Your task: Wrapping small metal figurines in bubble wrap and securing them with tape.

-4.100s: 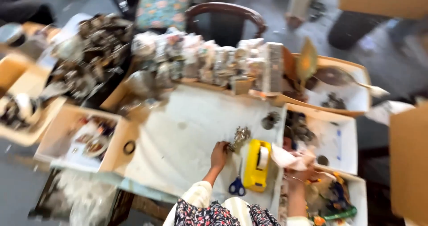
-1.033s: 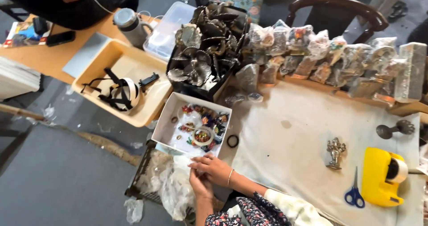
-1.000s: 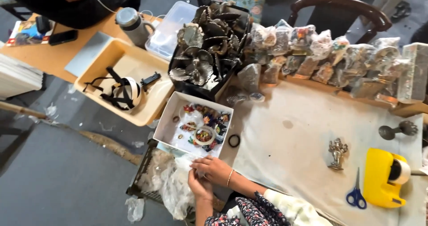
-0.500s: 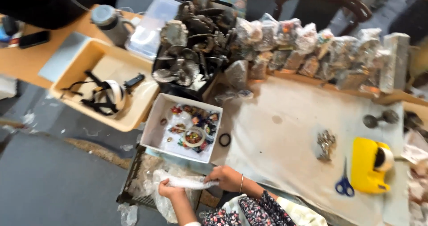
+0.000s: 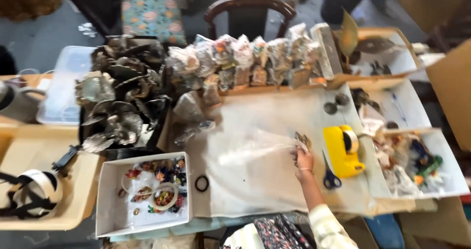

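Right hand (image 5: 304, 159) pinches the clear plastic bag (image 5: 255, 148) near the metal figurine (image 5: 302, 139); better keep it flat; left hand unseen.

Yellow tape dispenser (image 5: 342, 152), blue scissors (image 5: 330, 175)

yellow tape dispenser (image 5: 342, 152), blue-handled scissors (image 5: 330, 174), floral-patterned cushion (image 5: 153, 18), white cloth (image 5: 274, 155)
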